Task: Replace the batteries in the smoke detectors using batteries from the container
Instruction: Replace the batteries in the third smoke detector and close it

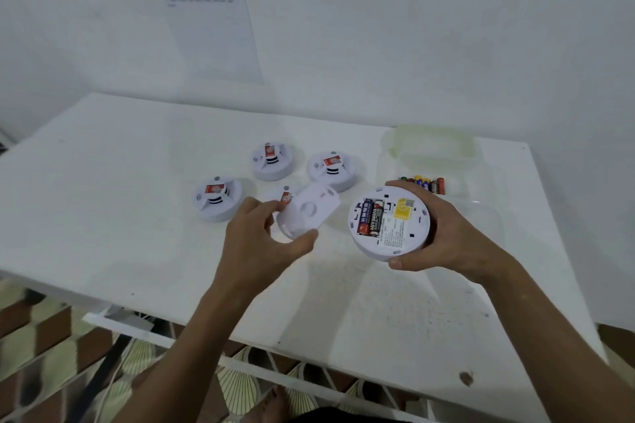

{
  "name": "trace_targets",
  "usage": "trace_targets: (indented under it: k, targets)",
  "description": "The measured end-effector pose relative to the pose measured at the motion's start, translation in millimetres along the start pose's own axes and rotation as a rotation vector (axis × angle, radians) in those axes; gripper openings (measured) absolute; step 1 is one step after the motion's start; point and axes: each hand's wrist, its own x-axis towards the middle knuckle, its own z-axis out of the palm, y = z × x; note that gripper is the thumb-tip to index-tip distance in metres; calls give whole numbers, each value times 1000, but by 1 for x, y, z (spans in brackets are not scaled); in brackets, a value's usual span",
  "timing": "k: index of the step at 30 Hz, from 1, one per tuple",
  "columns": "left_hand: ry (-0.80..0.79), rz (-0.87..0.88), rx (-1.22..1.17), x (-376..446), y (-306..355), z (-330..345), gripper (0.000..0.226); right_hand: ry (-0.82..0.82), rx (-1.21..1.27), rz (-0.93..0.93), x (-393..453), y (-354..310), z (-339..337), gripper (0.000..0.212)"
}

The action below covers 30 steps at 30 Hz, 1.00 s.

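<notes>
Your right hand (443,233) grips upturned smoke detector (390,221), battery bay exposed for swap. Your left hand (264,237) pinches removed cover (309,213) aside. Battery container (481,189) just beyond right hand.

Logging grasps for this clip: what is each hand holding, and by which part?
Right hand grips the opened smoke detector around its rim. Left hand pinches the detached back cover by its lower edge.
</notes>
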Motion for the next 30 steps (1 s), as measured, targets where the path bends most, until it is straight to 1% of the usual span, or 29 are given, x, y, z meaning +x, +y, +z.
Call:
trace_targets:
  k: [2, 5, 7, 11, 15, 21, 27, 30]
  targets:
    - [-6, 86, -61, 7, 4, -20, 48, -23, -4, -7, 12, -6, 14, 96]
    - [-158, 183, -129, 18, 7, -39, 54, -46, 9, -23, 30, -15, 35, 98]
    - [-236, 222, -143, 25, 4, -46, 56, -63, 6, -25, 41, -21, 50, 99]
    - [-310, 255, -139, 40, -16, -57, 59, -86, 7, -28, 61, -29, 78, 97]
    - [-364, 252, -126, 50, -40, -69, 66, -69, -10, -42, 78, -32, 99, 96]
    - [-497, 205, -256, 62, -69, -90, 72, -63, -26, -53, 99, -37, 129, 92]
    - [-639, 85, -433, 77, -89, -107, 65, -42, -36, -46, 114, -45, 152, 93]
    - [-681, 78, -459, 82, -96, -111, 63, -41, -52, -43, 117, -48, 158, 92]
